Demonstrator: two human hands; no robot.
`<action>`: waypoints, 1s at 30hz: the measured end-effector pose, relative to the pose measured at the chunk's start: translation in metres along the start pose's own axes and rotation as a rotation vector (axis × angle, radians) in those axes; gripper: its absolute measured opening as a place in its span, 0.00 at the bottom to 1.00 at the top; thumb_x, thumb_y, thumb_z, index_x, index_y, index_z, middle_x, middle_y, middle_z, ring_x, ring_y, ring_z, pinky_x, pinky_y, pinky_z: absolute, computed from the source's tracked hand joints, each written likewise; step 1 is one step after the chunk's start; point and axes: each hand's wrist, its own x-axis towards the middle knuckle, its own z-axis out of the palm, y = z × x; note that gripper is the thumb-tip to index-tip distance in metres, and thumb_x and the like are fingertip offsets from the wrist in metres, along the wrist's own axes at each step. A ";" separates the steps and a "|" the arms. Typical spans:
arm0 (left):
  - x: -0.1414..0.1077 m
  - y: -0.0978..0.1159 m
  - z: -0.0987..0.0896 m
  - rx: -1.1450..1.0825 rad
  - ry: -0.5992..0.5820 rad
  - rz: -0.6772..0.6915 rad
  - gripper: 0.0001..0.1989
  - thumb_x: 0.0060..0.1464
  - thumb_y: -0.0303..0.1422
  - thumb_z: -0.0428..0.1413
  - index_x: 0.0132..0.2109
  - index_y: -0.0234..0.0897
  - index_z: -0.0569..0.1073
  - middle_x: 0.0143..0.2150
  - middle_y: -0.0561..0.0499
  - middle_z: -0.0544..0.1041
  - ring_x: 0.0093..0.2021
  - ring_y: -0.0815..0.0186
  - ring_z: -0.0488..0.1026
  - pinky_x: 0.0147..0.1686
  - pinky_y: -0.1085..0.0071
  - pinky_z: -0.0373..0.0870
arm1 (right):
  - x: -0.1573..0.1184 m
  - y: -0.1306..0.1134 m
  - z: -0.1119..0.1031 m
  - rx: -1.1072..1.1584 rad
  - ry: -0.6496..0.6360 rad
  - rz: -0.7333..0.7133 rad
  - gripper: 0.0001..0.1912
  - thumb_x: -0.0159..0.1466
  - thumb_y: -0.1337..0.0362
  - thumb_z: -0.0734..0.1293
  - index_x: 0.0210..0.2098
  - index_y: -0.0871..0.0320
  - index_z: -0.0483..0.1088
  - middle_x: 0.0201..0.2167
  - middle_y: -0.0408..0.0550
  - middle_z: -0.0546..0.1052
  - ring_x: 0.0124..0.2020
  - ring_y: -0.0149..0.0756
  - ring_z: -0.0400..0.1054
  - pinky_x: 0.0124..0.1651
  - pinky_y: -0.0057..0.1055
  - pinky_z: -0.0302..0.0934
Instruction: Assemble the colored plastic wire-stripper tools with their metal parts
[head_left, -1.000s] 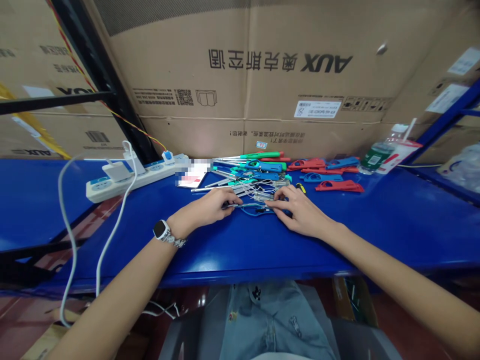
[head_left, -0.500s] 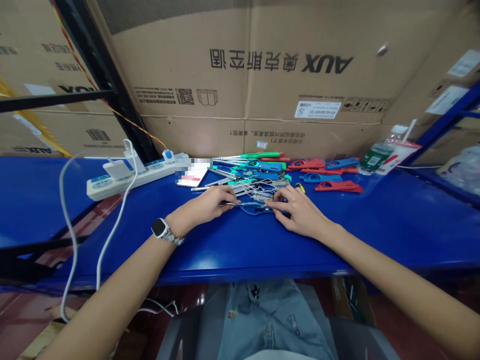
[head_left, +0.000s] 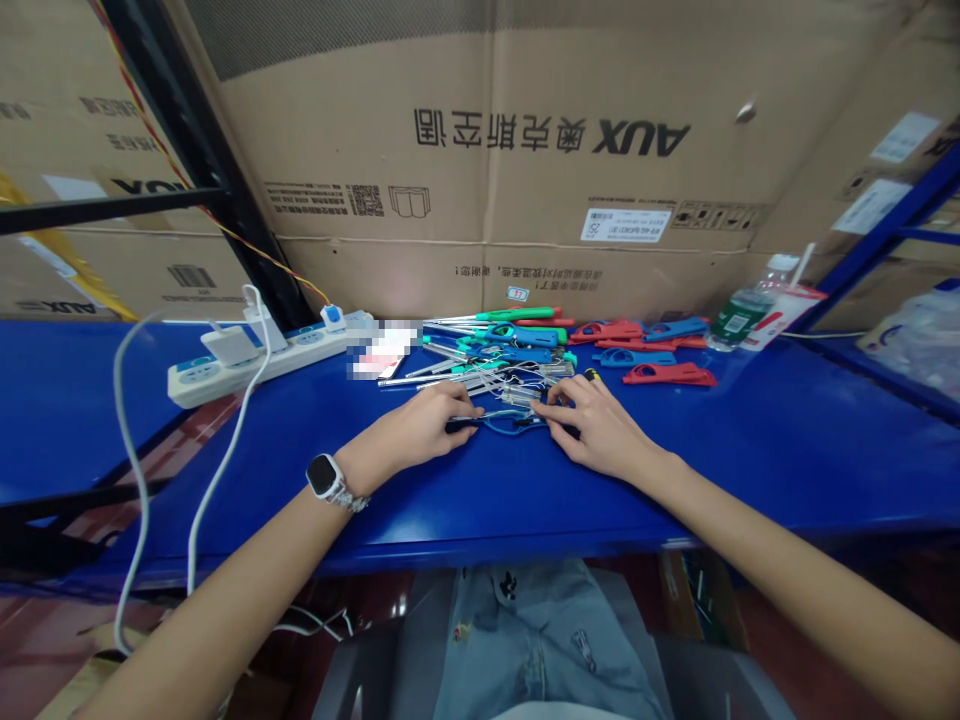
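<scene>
My left hand [head_left: 431,425] is closed in a pinch at the left end of a blue plastic lighter casing [head_left: 511,429], low over the table. At the casing's right end, my right hand [head_left: 596,425] has thumb and index finger closed around it. The casing's blue trigger loop and a thin piece along it show between the hands; its ends are hidden by the fingers. Right behind lie clear lighter fuel tanks [head_left: 521,394] with thin white wires, mixed with metal lighter tubes [head_left: 420,377]. Blue lighter casings [head_left: 525,335] and green-ended tubes [head_left: 517,314] lie further back.
Red lighter casings [head_left: 670,374] lie to the right on the blue table [head_left: 465,500]. A plastic bottle [head_left: 742,312] stands behind them. At left are a white power strip [head_left: 225,372] with cables and a partly blurred phone [head_left: 394,350]. A large cardboard box [head_left: 487,180] stands behind.
The view has tilted and shifted slightly. My left hand has moved a little lower at the casing's left end, its fingers bent differently. The right hand keeps its grip.
</scene>
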 end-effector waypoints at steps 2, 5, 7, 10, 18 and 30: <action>0.000 0.002 0.002 0.039 0.016 0.021 0.16 0.69 0.34 0.50 0.44 0.34 0.82 0.41 0.43 0.76 0.40 0.60 0.74 0.43 0.62 0.73 | -0.001 -0.002 0.000 -0.001 -0.006 0.012 0.18 0.71 0.66 0.60 0.53 0.53 0.79 0.43 0.55 0.75 0.46 0.47 0.67 0.52 0.49 0.60; 0.001 0.003 0.004 0.073 0.024 0.055 0.20 0.72 0.34 0.46 0.40 0.35 0.81 0.37 0.44 0.74 0.38 0.61 0.73 0.40 0.64 0.71 | -0.002 -0.003 -0.001 -0.002 -0.007 0.028 0.18 0.71 0.66 0.60 0.53 0.54 0.79 0.44 0.56 0.75 0.46 0.47 0.66 0.51 0.49 0.60; 0.002 0.002 0.003 0.092 0.016 0.057 0.18 0.72 0.34 0.47 0.41 0.34 0.81 0.38 0.44 0.75 0.39 0.61 0.74 0.42 0.63 0.72 | -0.002 -0.004 -0.002 0.002 -0.008 0.032 0.18 0.71 0.67 0.60 0.53 0.55 0.79 0.44 0.56 0.75 0.46 0.47 0.66 0.50 0.48 0.60; 0.003 0.001 0.000 0.105 0.006 0.027 0.14 0.70 0.32 0.49 0.48 0.35 0.80 0.44 0.43 0.78 0.44 0.59 0.75 0.46 0.62 0.73 | -0.001 -0.005 -0.002 0.018 -0.001 0.039 0.18 0.71 0.67 0.60 0.53 0.54 0.79 0.43 0.55 0.75 0.45 0.46 0.66 0.47 0.46 0.60; 0.003 0.007 -0.016 0.114 0.081 -0.034 0.14 0.66 0.38 0.56 0.54 0.37 0.77 0.49 0.43 0.80 0.52 0.55 0.75 0.54 0.58 0.72 | 0.006 -0.002 -0.006 0.122 0.070 0.061 0.15 0.71 0.63 0.63 0.52 0.52 0.79 0.44 0.54 0.76 0.46 0.46 0.69 0.50 0.47 0.61; 0.111 -0.029 -0.041 0.296 -0.112 -0.162 0.12 0.55 0.31 0.63 0.47 0.34 0.80 0.46 0.43 0.83 0.44 0.57 0.78 0.45 0.64 0.73 | 0.117 0.076 0.009 0.164 -0.196 0.143 0.11 0.61 0.69 0.69 0.41 0.56 0.82 0.37 0.51 0.83 0.39 0.43 0.75 0.41 0.38 0.64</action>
